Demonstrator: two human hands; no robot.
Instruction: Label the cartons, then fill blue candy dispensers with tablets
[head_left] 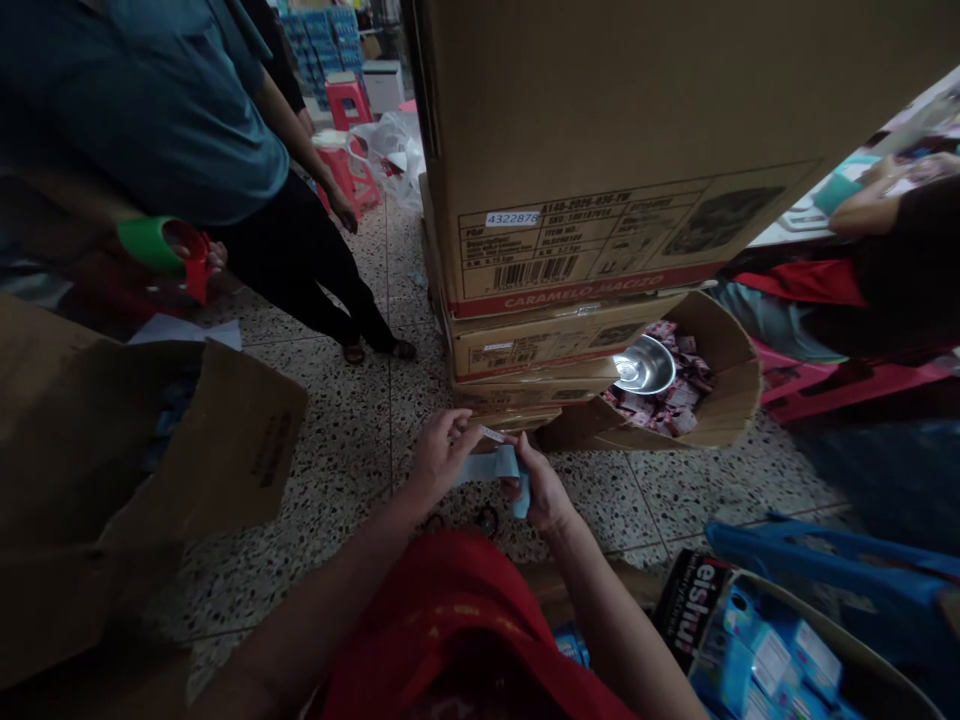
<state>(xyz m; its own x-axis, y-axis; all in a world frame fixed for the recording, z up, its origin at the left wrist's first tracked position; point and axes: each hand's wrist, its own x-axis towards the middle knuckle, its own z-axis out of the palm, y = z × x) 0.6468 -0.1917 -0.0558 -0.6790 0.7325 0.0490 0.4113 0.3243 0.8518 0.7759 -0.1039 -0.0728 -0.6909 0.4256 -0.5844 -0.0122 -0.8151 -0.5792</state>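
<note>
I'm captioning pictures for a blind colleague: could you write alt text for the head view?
The wearer's right hand holds a pale blue strip, left hand beside it, before stacked cardboard boxes. Beside the stack, an open carton holds pink packets and a metal bowl; a person in a blue shirt stands at the picture's left.

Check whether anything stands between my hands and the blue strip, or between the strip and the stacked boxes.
Nothing visible blocks the hands: the right hand holds the blue strip, which reaches the left hand. Toward the stacked boxes, only a white slip shows, held between the hands.
</note>
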